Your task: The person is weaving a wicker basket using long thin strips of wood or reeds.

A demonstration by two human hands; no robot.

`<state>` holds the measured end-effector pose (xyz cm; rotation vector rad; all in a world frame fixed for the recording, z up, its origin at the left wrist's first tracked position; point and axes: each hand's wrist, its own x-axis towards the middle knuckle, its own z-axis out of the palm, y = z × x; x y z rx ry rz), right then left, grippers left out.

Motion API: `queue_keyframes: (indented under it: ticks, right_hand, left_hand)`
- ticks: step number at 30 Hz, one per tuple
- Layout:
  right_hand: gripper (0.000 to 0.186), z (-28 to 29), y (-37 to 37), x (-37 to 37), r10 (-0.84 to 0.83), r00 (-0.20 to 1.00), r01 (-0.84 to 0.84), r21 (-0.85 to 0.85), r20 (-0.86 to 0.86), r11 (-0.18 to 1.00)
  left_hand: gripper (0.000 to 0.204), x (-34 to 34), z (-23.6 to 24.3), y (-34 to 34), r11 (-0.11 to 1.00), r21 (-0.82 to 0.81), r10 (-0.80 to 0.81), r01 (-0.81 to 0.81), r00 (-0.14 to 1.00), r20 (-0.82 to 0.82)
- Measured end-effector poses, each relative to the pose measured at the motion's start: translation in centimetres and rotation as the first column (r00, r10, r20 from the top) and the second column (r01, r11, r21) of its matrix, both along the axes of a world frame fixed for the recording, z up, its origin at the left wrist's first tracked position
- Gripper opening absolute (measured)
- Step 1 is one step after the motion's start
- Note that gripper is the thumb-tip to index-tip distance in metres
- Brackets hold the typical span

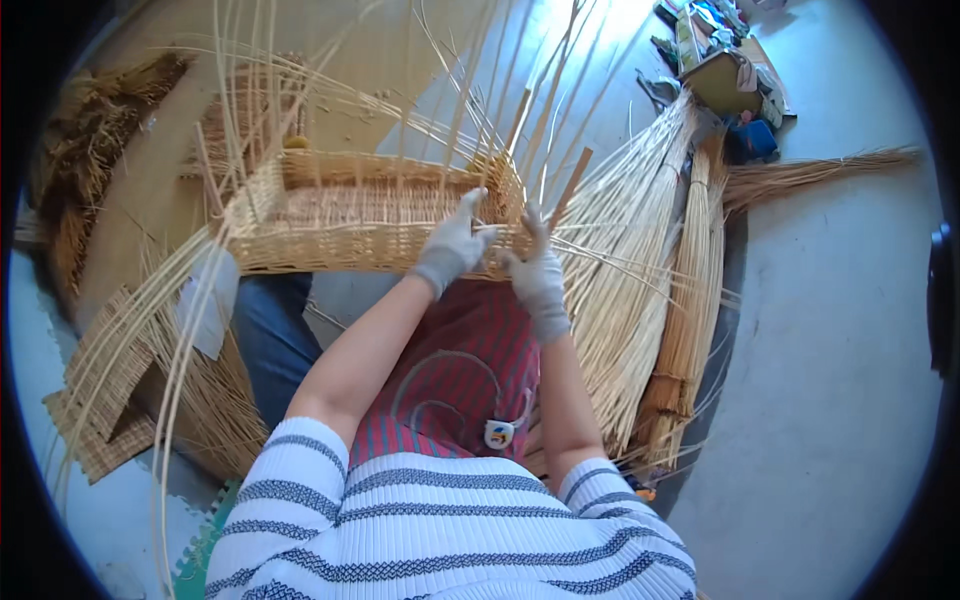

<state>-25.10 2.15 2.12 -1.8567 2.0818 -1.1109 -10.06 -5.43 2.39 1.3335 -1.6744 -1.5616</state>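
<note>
A long, shallow wicker basket [330, 245] of tan strands lies across in front of me, its tall stakes standing up from the walls. Both my hands wear pale grey-white gloves and are at its right end. My left hand [452, 247] grips the near wall, index finger reaching up over the rim and thumb pointing right. At the near right corner is my right hand [540, 278], fingers raised along the outside and thumb bent toward the wall. What its fingers pinch is blurred and hidden. Loose strands [620, 262] stick out to the right beside that hand.
Bundles of pale straw [630, 300] and browner stalks [690, 290] lie on the right. Dark dried stalks [110, 140] and woven mats [110, 380] are on the left. Long strands [180, 330] trail over the left side. A cluttered box [725, 80] stands at the far right.
</note>
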Motion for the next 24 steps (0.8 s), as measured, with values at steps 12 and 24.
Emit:
queue_keyframes:
  ticks: [12, 24]
  right_hand:
    - [0.058, -2.7, -1.0, 13.5, 0.110, 0.936, -0.167, 0.149, 0.334, 0.974]
    - [0.047, 8.4, 3.0, 34.1, 0.997, 0.080, -0.991, -0.105, 0.024, 0.082]
  left_hand:
    - [0.018, 30.5, -1.7, 6.9, 0.458, -0.075, 0.736, -0.886, 0.426, -0.526]
    - [0.066, 32.3, 5.7, 5.6, 0.809, -0.563, 0.063, -0.169, 0.977, -0.202]
